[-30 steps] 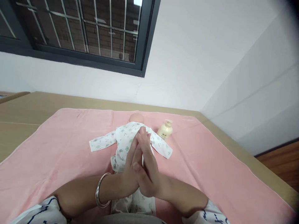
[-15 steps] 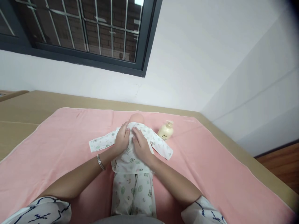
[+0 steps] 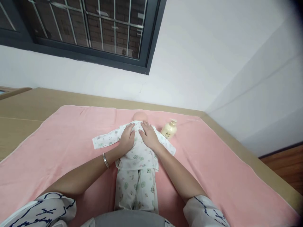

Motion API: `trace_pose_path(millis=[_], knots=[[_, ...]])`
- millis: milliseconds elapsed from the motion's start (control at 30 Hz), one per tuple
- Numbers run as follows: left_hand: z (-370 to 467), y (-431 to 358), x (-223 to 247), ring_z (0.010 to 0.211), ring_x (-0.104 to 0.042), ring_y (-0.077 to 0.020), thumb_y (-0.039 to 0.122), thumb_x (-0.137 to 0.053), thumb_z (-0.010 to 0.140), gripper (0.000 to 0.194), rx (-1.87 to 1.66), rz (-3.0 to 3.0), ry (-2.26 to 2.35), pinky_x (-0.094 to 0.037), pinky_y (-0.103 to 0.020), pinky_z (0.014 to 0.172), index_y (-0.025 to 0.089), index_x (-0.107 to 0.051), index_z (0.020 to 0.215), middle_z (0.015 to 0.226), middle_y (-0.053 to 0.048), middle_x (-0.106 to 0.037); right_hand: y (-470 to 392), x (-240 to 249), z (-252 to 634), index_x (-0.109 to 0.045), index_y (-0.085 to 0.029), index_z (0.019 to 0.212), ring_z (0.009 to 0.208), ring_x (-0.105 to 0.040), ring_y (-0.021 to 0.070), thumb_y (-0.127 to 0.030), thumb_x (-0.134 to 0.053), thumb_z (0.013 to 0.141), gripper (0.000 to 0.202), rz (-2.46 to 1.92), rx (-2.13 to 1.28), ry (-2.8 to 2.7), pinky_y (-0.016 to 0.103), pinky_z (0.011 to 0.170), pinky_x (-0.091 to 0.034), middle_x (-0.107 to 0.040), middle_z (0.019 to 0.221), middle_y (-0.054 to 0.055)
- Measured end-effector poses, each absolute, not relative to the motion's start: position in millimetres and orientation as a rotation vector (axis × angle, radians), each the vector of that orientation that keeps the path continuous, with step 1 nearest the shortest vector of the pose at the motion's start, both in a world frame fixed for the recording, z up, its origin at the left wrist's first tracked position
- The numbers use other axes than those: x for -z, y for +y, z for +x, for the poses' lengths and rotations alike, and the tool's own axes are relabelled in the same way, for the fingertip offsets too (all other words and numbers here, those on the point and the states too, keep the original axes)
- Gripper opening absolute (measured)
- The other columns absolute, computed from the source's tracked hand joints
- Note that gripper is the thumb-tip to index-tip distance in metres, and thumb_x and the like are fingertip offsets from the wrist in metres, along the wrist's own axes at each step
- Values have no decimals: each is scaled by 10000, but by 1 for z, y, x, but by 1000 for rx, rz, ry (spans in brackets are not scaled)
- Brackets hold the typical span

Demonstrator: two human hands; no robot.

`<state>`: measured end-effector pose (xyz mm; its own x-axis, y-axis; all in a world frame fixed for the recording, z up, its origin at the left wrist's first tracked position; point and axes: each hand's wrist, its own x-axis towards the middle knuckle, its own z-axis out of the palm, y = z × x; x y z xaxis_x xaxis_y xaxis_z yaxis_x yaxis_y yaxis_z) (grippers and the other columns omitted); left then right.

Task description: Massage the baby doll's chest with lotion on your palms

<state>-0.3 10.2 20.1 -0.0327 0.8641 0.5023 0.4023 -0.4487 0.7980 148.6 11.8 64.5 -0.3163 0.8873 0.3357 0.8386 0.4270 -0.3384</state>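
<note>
A doll (image 3: 139, 154) in a white patterned top and trousers lies on a pink blanket (image 3: 78, 132), its bald head at the far end and its sleeves spread to both sides. My left hand (image 3: 127, 137) rests flat on the left of its upper torso, fingers extended and pointing away from me. On the right of the upper torso lies my right hand (image 3: 149, 136), its palm down and thumb apart. Between the two hands a strip of the top shows. Beside the doll's right-hand sleeve, a cream pump bottle (image 3: 169, 129) leans on the blanket.
The blanket covers a light wooden surface (image 3: 21, 107) that meets a white wall (image 3: 180, 72). Above it is a dark-framed window (image 3: 94, 58) with bars. A brown wooden panel (image 3: 287, 162) shows at the right edge.
Both hands have flattened and moved slightly apart across the doll's upper torso. They were more cupped and closer together before. The view has shifted slightly.
</note>
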Motion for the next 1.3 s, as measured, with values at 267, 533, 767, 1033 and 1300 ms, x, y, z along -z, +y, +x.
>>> trace_pose_path(millis=[267,533,767,1033,1300], knots=[[-2,9,-19,1283,-483,-239,334,-334,959,416,-1489,1831,1318,-353,-478,1136,159,-536,1279,1344,-124,-552,-20,-62,129,-483,-64,1373,1420,-267,271,-215,-354,966,453,-1382,84,-2351,465,1175,-186,-435,1449,162],[-2,8,-19,1324,-443,-234,337,-340,954,430,-1444,1874,1340,-316,-469,1163,162,-510,1308,1380,-116,-521,-4,-71,142,-452,-62,1400,1383,-334,304,-316,-358,986,494,-1566,-32,-2189,491,1150,-228,-404,1462,192],[-2,8,-18,1311,-455,-246,318,-317,957,428,-1433,1968,1361,-322,-477,1157,138,-531,1281,1355,-134,-540,-27,-65,126,-445,-102,1412,1423,-243,315,-299,-408,967,488,-1482,-17,-2275,513,1158,-197,-358,1497,167],[0,10,-16,1366,-387,-270,306,-344,942,426,-1392,2039,1427,-292,-504,1166,127,-523,1284,1407,-146,-491,5,-70,148,-497,-95,1365,1388,-333,264,-278,-322,1000,445,-1533,-111,-2159,445,1156,-239,-412,1461,178],[-1,12,-19,1386,-344,-334,299,-418,910,480,-1221,2060,1643,-283,-534,1154,98,-472,1343,1447,-198,-425,-28,-62,125,-417,-20,1411,1412,-268,323,-235,-370,957,504,-1610,35,-2220,482,1155,-213,-352,1479,239]])
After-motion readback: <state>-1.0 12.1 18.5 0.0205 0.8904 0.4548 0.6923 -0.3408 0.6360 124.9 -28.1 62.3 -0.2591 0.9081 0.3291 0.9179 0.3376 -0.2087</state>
